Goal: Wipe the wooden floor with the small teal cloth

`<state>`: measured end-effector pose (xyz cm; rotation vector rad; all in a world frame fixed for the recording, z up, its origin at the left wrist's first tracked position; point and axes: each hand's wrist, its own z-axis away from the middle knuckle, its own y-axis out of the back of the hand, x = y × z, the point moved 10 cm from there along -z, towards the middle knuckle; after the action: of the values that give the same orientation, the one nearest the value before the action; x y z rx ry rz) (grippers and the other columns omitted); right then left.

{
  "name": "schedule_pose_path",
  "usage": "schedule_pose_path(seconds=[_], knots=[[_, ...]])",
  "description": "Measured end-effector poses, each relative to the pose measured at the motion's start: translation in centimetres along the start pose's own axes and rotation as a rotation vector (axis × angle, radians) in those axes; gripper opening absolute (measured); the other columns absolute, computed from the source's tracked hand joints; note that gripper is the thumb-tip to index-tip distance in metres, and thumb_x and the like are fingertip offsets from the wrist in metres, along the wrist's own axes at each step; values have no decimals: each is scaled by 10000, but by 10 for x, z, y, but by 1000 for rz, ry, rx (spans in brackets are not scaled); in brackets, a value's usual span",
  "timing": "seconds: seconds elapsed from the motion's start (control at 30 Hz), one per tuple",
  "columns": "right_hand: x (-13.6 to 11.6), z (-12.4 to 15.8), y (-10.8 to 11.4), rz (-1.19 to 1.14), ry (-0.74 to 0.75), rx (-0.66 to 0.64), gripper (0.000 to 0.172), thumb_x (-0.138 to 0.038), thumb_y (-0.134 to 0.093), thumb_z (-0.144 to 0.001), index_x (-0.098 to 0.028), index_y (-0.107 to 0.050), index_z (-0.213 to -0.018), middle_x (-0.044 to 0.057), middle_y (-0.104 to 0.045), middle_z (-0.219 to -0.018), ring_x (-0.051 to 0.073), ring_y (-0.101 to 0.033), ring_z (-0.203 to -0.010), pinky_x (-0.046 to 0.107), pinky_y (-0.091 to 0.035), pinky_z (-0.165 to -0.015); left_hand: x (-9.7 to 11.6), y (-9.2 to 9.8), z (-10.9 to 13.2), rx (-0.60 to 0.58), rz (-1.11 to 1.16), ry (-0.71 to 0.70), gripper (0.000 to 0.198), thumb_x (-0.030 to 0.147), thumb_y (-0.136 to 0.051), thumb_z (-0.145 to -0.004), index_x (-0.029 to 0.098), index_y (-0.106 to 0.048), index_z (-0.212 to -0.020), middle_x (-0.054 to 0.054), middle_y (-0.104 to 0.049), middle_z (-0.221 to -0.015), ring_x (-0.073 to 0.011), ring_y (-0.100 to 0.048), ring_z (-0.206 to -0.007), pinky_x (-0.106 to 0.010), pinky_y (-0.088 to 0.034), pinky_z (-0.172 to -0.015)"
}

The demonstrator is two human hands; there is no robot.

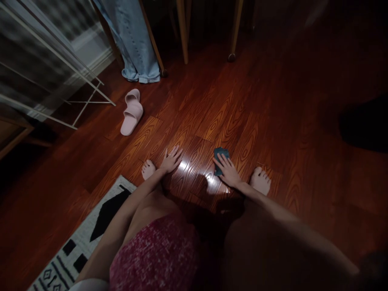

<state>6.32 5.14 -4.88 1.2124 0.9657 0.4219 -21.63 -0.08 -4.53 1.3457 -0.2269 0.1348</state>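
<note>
My left hand lies flat on the glossy wooden floor, fingers spread, holding nothing. It rests just right of my bare left foot. My right hand presses down with spread fingers on a small dark teal cloth lying on the floor. My bare right foot is just right of that hand. My knees and pink shorts fill the bottom of the view.
A pink slipper lies on the floor at the upper left. Hanging jeans, wooden chair legs and a white drying rack stand behind it. A black-and-white patterned rug lies at lower left. A dark shape is at right.
</note>
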Motion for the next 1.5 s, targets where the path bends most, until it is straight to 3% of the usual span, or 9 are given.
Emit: schedule_pose_path(seconds=[0.13,0.23,0.43,0.6,0.8,0.9,1.1,1.27,1.5], knots=[[-52,8,-17,-57,275,-217,965,-141,-624,-774,-271,-217,-1639,69,-118,-1723,276,-52,-1581,552,-127,-1254,-1,0,0,4,-2,1,606,447,-304,-1086,237,-219,-1648,-93,-115,-1714,-269,-90,-1580,-596,-8,-1246],[-65,0,-18,-73,350,-275,956,-135,-660,-743,-265,-297,-1618,74,-165,-1716,269,-88,-1579,530,-129,-1258,-1,0,0,8,1,-2,606,459,-311,-1085,256,-216,-1648,-83,-117,-1715,-267,-98,-1580,-592,-19,-1248],[-12,-26,2,-23,83,-62,995,-136,-627,-785,-265,-156,-1651,71,-132,-1720,277,-98,-1578,546,-183,-1254,-1,0,-1,8,-4,2,603,458,-322,-1083,267,-221,-1647,-81,-116,-1717,-270,-110,-1579,-597,-11,-1246],[15,-14,11,24,-107,64,1018,-163,-598,-830,-238,-11,-1659,76,-45,-1725,296,-48,-1579,566,-173,-1256,0,0,0,5,-4,3,605,452,-315,-1085,248,-220,-1646,-92,-114,-1716,-271,-108,-1579,-598,-8,-1246],[-58,6,-17,-12,296,-228,1034,-147,-647,-775,-239,-113,-1655,90,-143,-1718,263,-49,-1581,526,-128,-1260,1,1,0,9,-2,-2,603,446,-307,-1087,246,-215,-1648,-93,-116,-1715,-265,-99,-1580,-587,0,-1247],[-72,0,-21,-22,366,-280,1037,-145,-677,-759,-258,-156,-1649,84,-185,-1712,250,-83,-1580,512,-126,-1262,0,1,0,11,4,-5,604,443,-316,-1083,257,-212,-1648,-92,-122,-1714,-266,-103,-1579,-589,0,-1246],[-12,-35,3,-8,102,-69,1014,-168,-621,-812,-265,-71,-1658,64,-121,-1721,279,-94,-1578,559,-181,-1253,0,0,-1,-4,7,2,610,444,-318,-1083,253,-204,-1650,-92,-107,-1717,-270,-94,-1580,-592,-9,-1247],[42,-22,20,29,-191,91,996,-176,-560,-854,-248,25,-1657,54,-27,-1728,308,-70,-1578,596,-186,-1251,0,0,0,-4,8,0,609,445,-326,-1084,268,-191,-1652,-83,-97,-1718,-265,-95,-1580,-596,-15,-1245],[-30,9,-9,3,143,-121,1015,-156,-602,-800,-241,-68,-1658,83,-115,-1721,280,-45,-1579,552,-154,-1255,-1,-1,0,-8,-12,5,603,445,-302,-1090,226,-220,-1646,-105,-114,-1714,-255,-75,-1582,-584,0,-1247]])
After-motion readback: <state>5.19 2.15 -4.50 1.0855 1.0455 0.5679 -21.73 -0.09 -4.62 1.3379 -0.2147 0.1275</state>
